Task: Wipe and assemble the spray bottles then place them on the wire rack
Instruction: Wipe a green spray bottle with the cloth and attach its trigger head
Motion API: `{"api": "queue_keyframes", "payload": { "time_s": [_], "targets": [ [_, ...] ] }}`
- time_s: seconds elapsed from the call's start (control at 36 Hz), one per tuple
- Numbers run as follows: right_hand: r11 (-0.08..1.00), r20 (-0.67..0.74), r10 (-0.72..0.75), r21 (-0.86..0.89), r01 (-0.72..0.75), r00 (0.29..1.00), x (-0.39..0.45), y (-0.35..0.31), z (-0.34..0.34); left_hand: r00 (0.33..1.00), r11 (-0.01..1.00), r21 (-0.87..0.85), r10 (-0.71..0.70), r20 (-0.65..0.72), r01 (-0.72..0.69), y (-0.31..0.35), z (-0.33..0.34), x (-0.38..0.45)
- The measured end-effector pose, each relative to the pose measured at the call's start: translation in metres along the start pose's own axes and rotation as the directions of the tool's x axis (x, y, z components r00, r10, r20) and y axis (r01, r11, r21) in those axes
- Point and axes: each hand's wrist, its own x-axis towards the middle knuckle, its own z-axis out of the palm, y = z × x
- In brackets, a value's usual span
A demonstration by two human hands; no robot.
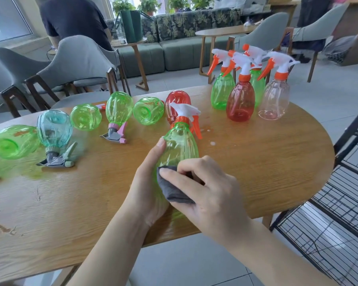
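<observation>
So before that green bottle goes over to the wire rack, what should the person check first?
1. Bottle held firmly: ok. The left hand grips the green bottle by its body.
2. Spray head fitted: ok, the white and orange spray head sits on its neck.
3. Wiping done: cannot tell. The right hand presses the grey cloth on it.
4. Rack free to receive it: ok, the wire rack shelf in view is bare.
5. Path clear: not ok, four upright bottles stand on the rack's side.
6. Table dry: not ok, droplets show.
</observation>
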Motion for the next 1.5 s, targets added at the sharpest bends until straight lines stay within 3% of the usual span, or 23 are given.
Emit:
{"api": "queue_keyframes", "payload": {
  "time_s": [0.25, 0.39, 0.61, 0.81, 0.97, 1.11, 1.36, 1.5],
  "targets": [
    [0.996, 0.020, -0.084, 0.015, 0.084, 0.996, 0.002, 0.011, -0.006, 0.996, 0.993, -0.072, 0.089, 0.005, -0.089, 0.004, -0.004, 0.002],
    [0.977, 0.015, 0.153, 0.145, -0.154, 0.988, 0.013, 0.030, -0.014, 0.989, 0.990, 0.004, 0.143, 0.035, -0.143, 0.005, -0.006, 0.005],
    [0.861, 0.114, 0.425, 0.254, -0.440, 0.898, 0.030, 0.046, -0.025, 0.982, 0.988, 0.086, 0.115, 0.149, -0.129, -0.001, -0.007, 0.005],
    [0.893, 0.079, 0.344, 0.281, -0.352, 0.936, 0.019, 0.029, -0.019, 0.977, 0.984, 0.081, 0.142, 0.161, -0.157, 0.000, -0.010, 0.006],
    [0.883, 0.046, 0.401, 0.247, -0.399, 0.915, 0.026, 0.041, -0.026, 0.979, 0.974, 0.183, 0.100, 0.177, -0.133, -0.003, -0.009, 0.008],
    [0.887, 0.048, 0.389, 0.250, -0.388, 0.920, 0.022, 0.040, -0.024, 0.994, 0.983, 0.155, 0.088, 0.071, -0.098, -0.003, -0.005, 0.006],
    [0.929, 0.090, 0.215, 0.287, -0.232, 0.972, 0.008, 0.017, -0.013, 0.989, 0.988, -0.052, 0.142, -0.034, -0.143, 0.003, -0.006, 0.006],
    [0.990, 0.057, 0.098, 0.096, -0.103, 0.994, 0.008, 0.007, -0.005, 0.996, 0.996, -0.033, 0.076, -0.037, -0.077, 0.003, -0.005, 0.005]
  ]
}}
